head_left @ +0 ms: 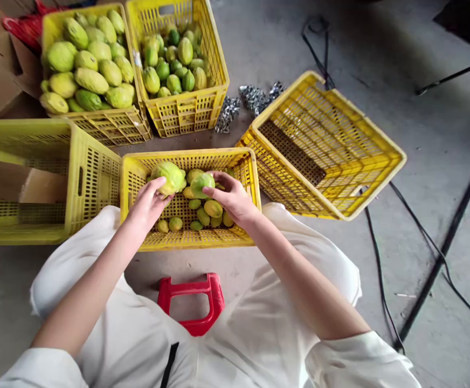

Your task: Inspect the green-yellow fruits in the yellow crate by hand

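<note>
In front of my knees stands a yellow plastic crate (pixel 197 245) with several small yellow-green oval fruits (pixel 203 216) on its slatted bottom. My left hand (pixel 146 202) is closed around a large, lumpy yellow-green fruit (pixel 169 178), held over the crate's left half. A smaller green fruit (pixel 201 186) is gripped in my right hand (pixel 235 200), just to the right of the first one. The two held fruits are close together but apart. More fruits lie behind and below my hands, partly hidden by them.
Two yellow crates at the back hold fruit: larger ones in the left crate (pixel 93 116), smaller in the right crate (pixel 186 110). Another crate (pixel 71 183) contains cardboard (pixel 43 186). A tilted crate (pixel 340 161) stands right, near black cables (pixel 441 253). A red stool (pixel 190 325) is beneath me.
</note>
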The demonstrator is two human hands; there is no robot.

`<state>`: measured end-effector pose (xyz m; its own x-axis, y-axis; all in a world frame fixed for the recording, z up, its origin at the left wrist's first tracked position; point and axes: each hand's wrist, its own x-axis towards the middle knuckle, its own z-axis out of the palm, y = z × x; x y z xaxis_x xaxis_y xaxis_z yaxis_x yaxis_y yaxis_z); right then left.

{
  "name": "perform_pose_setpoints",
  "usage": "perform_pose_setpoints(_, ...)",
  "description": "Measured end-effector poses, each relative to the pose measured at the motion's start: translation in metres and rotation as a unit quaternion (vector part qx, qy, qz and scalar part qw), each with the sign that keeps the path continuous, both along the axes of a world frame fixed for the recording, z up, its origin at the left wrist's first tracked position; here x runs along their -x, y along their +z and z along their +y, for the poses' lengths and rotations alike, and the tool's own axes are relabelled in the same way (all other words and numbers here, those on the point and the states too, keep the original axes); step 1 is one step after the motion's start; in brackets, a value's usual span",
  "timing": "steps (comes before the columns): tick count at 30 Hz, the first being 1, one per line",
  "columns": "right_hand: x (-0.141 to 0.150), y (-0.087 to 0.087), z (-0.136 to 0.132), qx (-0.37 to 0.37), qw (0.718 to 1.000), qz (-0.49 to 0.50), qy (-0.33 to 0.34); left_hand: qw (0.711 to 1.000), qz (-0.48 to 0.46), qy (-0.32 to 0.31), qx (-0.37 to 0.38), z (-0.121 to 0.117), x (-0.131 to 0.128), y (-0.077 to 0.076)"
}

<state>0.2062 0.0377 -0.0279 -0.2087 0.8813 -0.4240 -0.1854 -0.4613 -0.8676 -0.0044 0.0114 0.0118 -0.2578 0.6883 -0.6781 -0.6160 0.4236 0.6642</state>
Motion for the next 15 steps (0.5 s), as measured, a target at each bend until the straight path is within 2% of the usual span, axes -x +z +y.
perform_pose_setpoints(3,-0.002,-0.01,-0.008,0.14,0.988,-0.042,-0.043,0.998,-0.014,0.029,0.057,0.003,0.006,0.008)
perform_pose_setpoints(5,-0.001,-0.013,-0.01,0.258,0.962,-0.066,-0.06,0.994,-0.022,0.045,0.092,0.005,0.011,0.013)
perform_pose_setpoints(7,0.006,-0.014,-0.004,0.326,0.939,-0.088,-0.057,0.991,-0.028,0.057,0.122,0.004,0.017,0.017)
perform_pose_setpoints(9,0.02,-0.014,0.018,0.331,0.936,-0.107,-0.052,0.989,-0.038,0.062,0.125,0.002,0.022,0.018)
perform_pose_setpoints(11,0.044,-0.015,0.057,0.306,0.942,-0.122,-0.062,0.99,-0.048,0.07,0.114,-0.002,0.027,0.018)
perform_pose_setpoints(15,0.11,-0.011,0.169,0.199,0.967,-0.13,-0.089,0.993,-0.03,0.085,0.076,-0.007,0.037,0.018)
